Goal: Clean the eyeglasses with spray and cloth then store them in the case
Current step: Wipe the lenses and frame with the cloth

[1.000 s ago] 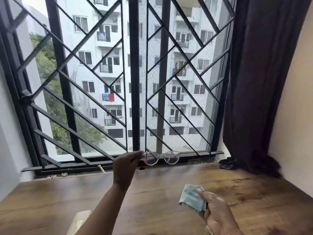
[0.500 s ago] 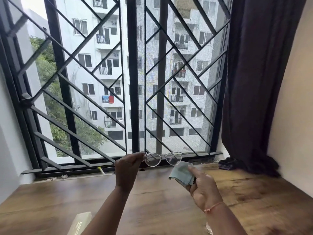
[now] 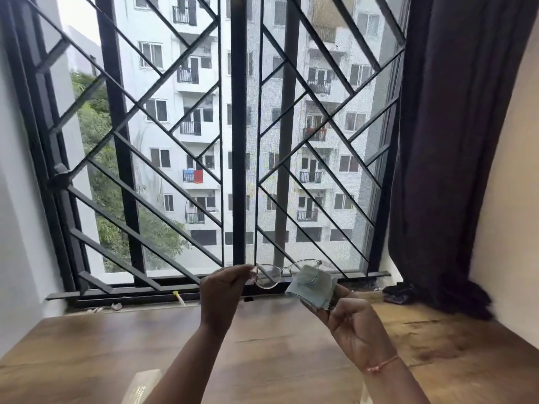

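Note:
My left hand (image 3: 223, 290) holds clear round eyeglasses (image 3: 269, 275) by their left end, raised in front of the window. My right hand (image 3: 354, 325) grips a pale green cloth (image 3: 313, 288), which lies against the right lens of the eyeglasses. A pale box-like object (image 3: 140, 387), perhaps the case, shows at the bottom edge beside my left forearm; I cannot tell what it is. No spray bottle is in view.
A wooden table (image 3: 87, 354) spreads below my hands. Black window bars (image 3: 239, 141) stand right behind the eyeglasses. A dark curtain (image 3: 455, 141) hangs at the right, bunched on the table's far right corner.
My right hand rose from low over the table and brought the cloth up onto the right lens. My left hand kept the eyeglasses raised, nearly still.

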Demonstrator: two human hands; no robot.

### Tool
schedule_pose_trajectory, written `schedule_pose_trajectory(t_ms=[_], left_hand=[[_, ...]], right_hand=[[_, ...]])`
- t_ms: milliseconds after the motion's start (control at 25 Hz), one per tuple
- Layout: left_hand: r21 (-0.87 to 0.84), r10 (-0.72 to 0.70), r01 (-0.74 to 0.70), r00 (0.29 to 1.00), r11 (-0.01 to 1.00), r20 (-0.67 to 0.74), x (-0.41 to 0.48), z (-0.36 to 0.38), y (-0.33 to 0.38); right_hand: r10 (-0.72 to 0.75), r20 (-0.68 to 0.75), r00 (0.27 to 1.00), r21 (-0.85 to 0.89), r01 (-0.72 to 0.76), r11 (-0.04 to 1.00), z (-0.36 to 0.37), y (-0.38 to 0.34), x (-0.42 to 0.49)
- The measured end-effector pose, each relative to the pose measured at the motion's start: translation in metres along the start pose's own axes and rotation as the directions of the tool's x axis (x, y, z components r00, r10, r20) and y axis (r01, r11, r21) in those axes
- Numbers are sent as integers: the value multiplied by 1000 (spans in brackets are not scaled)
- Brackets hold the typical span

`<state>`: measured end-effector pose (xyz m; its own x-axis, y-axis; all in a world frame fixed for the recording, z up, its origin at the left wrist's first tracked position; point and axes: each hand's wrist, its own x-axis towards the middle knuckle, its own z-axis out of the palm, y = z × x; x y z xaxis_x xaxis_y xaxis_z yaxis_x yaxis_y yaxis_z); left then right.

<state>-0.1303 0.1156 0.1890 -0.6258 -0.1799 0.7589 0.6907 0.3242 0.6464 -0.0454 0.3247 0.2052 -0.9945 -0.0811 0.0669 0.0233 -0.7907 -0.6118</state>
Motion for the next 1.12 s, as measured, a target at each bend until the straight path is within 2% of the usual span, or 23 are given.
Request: schedule_pose_trajectory(t_ms=[160,440,600,720,840,1000,1120], left_hand=[[-2,45,-45,999,999,-4,0,1,1],[-3,128,-127,991,992,29,-4,1,3],[11,150,-151,987,989,67,-7,2,5],[-3,132,-133,987,991,90,-10,5,1],[-44,152,-149,984,988,94,-12,6,1],[-81,206,-197,971,977,121,-16,4,2],[-93,220,-211,970,973,105,-19,5,2]], right_hand=[[-20,63,998,-27,22,999,-5,1,0],[-32,-24,999,-72,30,997,-9,6,5],[-104,-148,984,-108,89,990,-1,10,8],[-141,-236,961,-195,95,976,5,14,11],[-203,-267,942,-287,123,950,8,17,12],[-260,-225,939,-348,172,922,7,22,13],[-324,-302,896,-363,206,909,9,23,15]])
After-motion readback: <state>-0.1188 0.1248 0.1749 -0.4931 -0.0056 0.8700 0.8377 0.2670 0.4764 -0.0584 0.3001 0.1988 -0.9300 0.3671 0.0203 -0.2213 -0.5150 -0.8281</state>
